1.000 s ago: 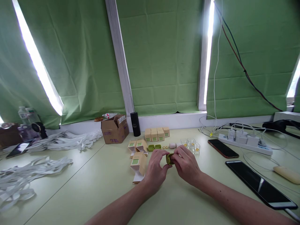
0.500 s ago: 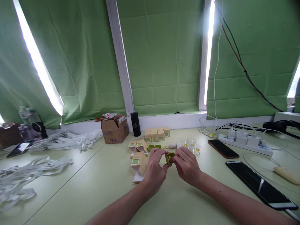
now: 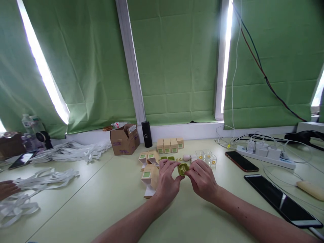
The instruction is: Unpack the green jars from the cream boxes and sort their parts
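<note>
Between my two hands, above the table, is a small olive-green case (image 3: pixel 182 169) whose inside faces me. My left hand (image 3: pixel 167 180) grips its left side between thumb and forefinger. The fingertips of my right hand (image 3: pixel 201 177) pinch its right edge; whether they also hold something small cannot be made out. Behind my hands lie two green pieces (image 3: pixel 167 158), a few tiny yellowish parts (image 3: pixel 179 159), a pale pink cylinder (image 3: pixel 186 157) and clear cups with yellow bits (image 3: pixel 207 156). Open kraft boxes (image 3: pixel 150 175) stand beside my left hand.
Closed small kraft boxes (image 3: pixel 170 145), a cardboard box (image 3: pixel 124 139) and a black cylinder (image 3: pixel 146 134) stand at the back. White straps (image 3: pixel 72 151) lie left, where another person's hand (image 3: pixel 7 189) touches some. Phones (image 3: pixel 280 199) and a power strip (image 3: pixel 265 156) with cables lie right.
The green case has turned in my fingers so that more of its inside shows. Another person's hand has come in at the left edge, over the white straps.
</note>
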`<state>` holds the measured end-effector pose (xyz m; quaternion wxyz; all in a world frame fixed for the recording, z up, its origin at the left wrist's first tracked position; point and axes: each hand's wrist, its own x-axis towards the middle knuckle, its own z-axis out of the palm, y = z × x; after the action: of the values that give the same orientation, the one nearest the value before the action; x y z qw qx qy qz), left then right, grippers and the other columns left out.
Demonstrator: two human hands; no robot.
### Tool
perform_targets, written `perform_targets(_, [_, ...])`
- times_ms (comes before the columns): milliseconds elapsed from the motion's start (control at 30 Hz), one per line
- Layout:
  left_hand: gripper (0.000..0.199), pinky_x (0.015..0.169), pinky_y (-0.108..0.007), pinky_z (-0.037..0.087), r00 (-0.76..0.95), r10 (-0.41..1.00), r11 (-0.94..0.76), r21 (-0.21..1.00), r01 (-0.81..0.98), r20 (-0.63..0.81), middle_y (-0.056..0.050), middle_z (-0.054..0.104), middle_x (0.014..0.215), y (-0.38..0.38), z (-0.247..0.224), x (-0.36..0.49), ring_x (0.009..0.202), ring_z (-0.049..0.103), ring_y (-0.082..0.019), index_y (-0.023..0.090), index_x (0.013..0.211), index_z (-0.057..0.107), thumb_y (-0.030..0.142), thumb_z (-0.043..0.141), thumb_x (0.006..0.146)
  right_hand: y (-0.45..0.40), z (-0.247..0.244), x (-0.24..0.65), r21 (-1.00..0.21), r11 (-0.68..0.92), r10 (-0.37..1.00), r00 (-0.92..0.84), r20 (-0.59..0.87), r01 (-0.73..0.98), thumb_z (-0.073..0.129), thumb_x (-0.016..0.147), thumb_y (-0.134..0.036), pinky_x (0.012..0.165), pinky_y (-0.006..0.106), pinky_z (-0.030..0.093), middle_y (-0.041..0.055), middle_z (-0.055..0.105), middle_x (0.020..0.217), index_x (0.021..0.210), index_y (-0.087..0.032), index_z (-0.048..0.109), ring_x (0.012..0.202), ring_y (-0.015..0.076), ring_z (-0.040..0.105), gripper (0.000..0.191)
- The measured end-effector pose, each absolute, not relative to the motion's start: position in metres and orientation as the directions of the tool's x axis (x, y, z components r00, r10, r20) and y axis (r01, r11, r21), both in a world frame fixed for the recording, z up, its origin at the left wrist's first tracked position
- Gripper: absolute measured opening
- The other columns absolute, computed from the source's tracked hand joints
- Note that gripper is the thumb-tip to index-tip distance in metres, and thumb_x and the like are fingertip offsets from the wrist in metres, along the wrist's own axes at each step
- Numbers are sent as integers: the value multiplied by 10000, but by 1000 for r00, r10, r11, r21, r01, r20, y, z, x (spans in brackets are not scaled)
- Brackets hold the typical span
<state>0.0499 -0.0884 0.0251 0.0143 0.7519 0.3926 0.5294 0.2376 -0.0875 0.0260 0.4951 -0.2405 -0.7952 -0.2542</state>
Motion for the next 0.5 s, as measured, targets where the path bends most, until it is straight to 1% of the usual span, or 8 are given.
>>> perform_targets(133, [435,969,-507,529,65,655,-640,507,578,753,-64,729,1082,-83,27,46,1128,557,-304,247,1099,746,58,783,710,-90,29,237,165,768,105,-377,920,618,539,960,-76,695,366,416,51,571,767,837,-210,647,773,215,510,212])
perform_targets(233, [451,992,-505,517,9,677,-604,550,577,736,-51,738,1089,-81,29,43,1137,550,-294,252,1111,745,63,794,705,-87,33,242,117,775,115,-321,940,621,559,960,-87,730,376,449,63,591,806,892,-210,672,826,229,540,181])
perform_targets(367, [469,998,-497,503,-66,688,-580,603,548,722,-49,733,1105,-77,29,39,1155,555,-294,262,1135,733,70,783,710,-74,36,251,-6,760,226,-255,940,650,584,963,-118,771,377,466,79,671,903,919,-209,689,894,236,582,146])
perform_targets(433, [473,959,-473,517,-112,703,-555,640,532,703,-54,717,1086,-75,29,37,1115,581,-287,266,1153,727,93,779,716,-64,35,254,-44,741,296,-267,917,670,584,963,-120,783,378,456,68,706,910,896,-212,692,901,232,592,156])
perform_targets(500, [489,894,-434,534,-164,714,-523,674,522,681,-60,696,1067,-72,28,35,1053,607,-271,267,1197,715,133,779,732,-54,32,255,-55,717,360,-301,883,695,591,952,-110,793,383,438,56,724,899,860,-215,694,910,232,592,173])
